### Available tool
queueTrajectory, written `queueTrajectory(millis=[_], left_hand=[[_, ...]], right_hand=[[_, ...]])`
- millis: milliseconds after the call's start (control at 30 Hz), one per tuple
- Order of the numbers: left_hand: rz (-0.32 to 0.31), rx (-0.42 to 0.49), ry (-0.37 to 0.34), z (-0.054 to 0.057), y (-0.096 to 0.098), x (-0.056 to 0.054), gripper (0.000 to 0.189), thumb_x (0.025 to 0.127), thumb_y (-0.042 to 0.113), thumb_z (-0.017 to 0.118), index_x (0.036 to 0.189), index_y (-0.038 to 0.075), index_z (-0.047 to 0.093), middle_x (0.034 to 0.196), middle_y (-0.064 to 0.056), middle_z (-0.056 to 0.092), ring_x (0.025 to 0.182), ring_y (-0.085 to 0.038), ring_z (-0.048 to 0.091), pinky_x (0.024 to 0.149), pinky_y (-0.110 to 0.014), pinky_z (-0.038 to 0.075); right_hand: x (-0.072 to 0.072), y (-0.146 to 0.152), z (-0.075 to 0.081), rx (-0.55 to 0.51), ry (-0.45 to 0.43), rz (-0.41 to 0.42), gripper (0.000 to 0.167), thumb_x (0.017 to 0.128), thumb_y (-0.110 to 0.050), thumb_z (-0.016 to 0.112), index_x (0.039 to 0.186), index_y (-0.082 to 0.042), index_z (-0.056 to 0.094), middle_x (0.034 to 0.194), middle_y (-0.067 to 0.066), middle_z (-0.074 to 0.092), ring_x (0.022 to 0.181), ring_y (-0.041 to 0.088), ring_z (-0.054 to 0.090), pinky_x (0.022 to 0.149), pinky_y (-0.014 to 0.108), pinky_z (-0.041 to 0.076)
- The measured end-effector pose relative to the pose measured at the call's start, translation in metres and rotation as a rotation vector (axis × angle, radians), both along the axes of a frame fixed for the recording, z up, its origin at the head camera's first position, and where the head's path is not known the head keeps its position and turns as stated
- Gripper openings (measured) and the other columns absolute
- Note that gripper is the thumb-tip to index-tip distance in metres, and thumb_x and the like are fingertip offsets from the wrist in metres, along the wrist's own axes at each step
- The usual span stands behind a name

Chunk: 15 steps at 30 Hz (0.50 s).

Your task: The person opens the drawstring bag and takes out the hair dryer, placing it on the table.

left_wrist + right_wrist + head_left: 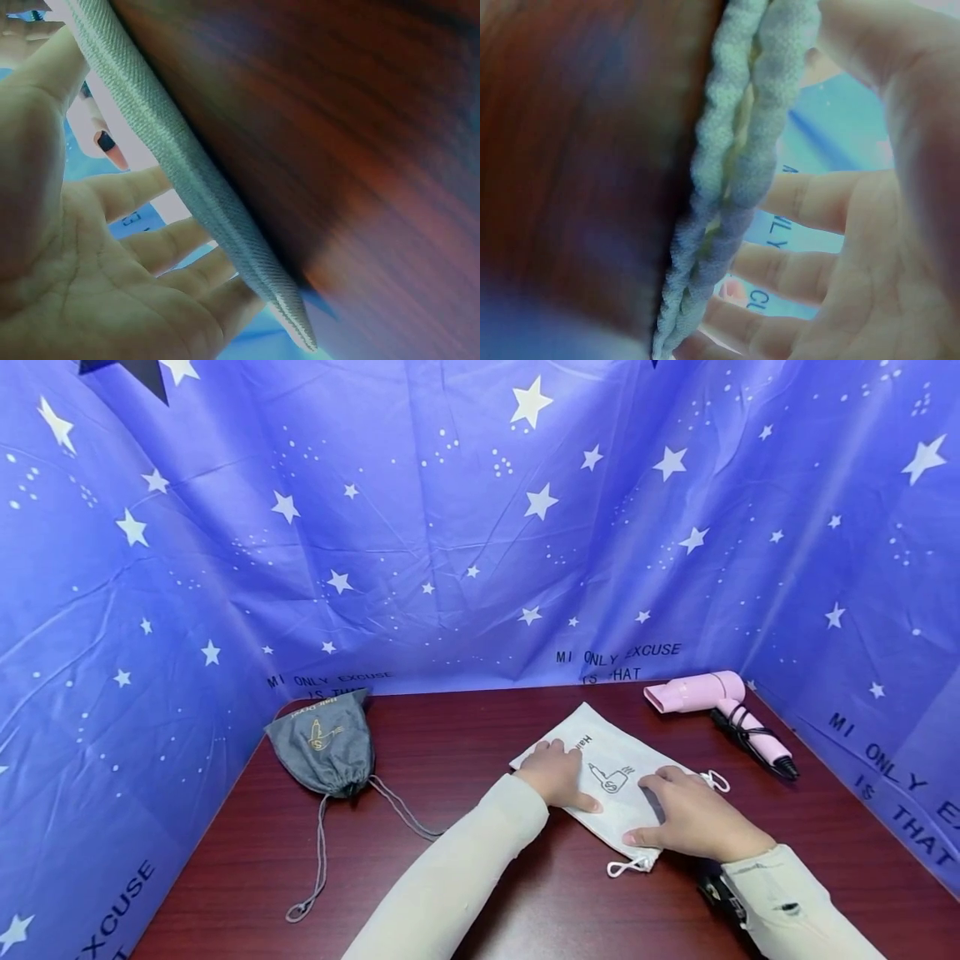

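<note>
A white drawstring bag [600,760] lies flat on the table, printed with a hair dryer drawing. My left hand [553,772] rests on its left part, thumb and fingers spread over the cloth. On the bag's right part, near the drawstring mouth, my right hand [693,814] lies with its fingers spread. In the left wrist view the fingers [161,244] touch the bag's seamed edge [180,150]. The right wrist view shows the gathered mouth [739,150] of the bag, its two layers slightly parted, with the fingers [787,274] reaching over it.
At the back right lies a pink hair dryer [697,692], its black cord [738,731] wrapped around the handle. A grey drawstring bag [326,747] with loose cords lies on the left. Star-printed blue cloth [435,527] walls the dark red table [420,735] at the back and sides.
</note>
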<state>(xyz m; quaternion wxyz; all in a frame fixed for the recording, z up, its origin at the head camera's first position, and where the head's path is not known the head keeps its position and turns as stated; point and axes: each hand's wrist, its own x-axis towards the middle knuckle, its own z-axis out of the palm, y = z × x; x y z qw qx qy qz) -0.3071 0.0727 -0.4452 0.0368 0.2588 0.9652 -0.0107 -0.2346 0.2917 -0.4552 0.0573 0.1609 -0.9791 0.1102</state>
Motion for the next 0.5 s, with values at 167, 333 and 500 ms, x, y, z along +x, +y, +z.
queueTrajectory(millis=[167, 333, 500], left_hand=[[-0.030, 0.041, -0.011, -0.005, -0.002, -0.004, 0.086, 0.079, 0.076, 0.072, 0.142, 0.018, 0.060, 0.131, -0.003, 0.061, 0.122, -0.020, 0.056, 0.103, -0.030, 0.048], [-0.036, 0.064, -0.029, -0.002, -0.010, -0.003, 0.072, 0.082, 0.072, 0.072, 0.131, 0.020, 0.065, 0.124, -0.001, 0.059, 0.120, -0.016, 0.056, 0.090, -0.035, 0.054], [-0.029, 0.035, -0.034, 0.003, -0.020, -0.002, 0.067, 0.085, 0.073, 0.067, 0.128, 0.022, 0.066, 0.125, 0.000, 0.059, 0.121, -0.017, 0.056, 0.090, -0.035, 0.054]], right_hand=[[0.000, 0.004, 0.000, -0.015, -0.010, -0.007, 0.090, 0.062, -0.067, 0.088, 0.120, 0.000, 0.070, 0.119, 0.024, 0.065, 0.102, 0.043, 0.066, 0.087, 0.059, 0.052], [0.001, 0.008, 0.001, -0.011, -0.014, -0.022, 0.091, 0.062, -0.068, 0.088, 0.120, 0.000, 0.069, 0.120, 0.026, 0.064, 0.103, 0.045, 0.066, 0.088, 0.061, 0.052], [-0.002, 0.013, 0.002, -0.011, -0.015, -0.033, 0.093, 0.061, -0.068, 0.089, 0.120, 0.001, 0.069, 0.121, 0.029, 0.063, 0.105, 0.048, 0.065, 0.088, 0.062, 0.051]])
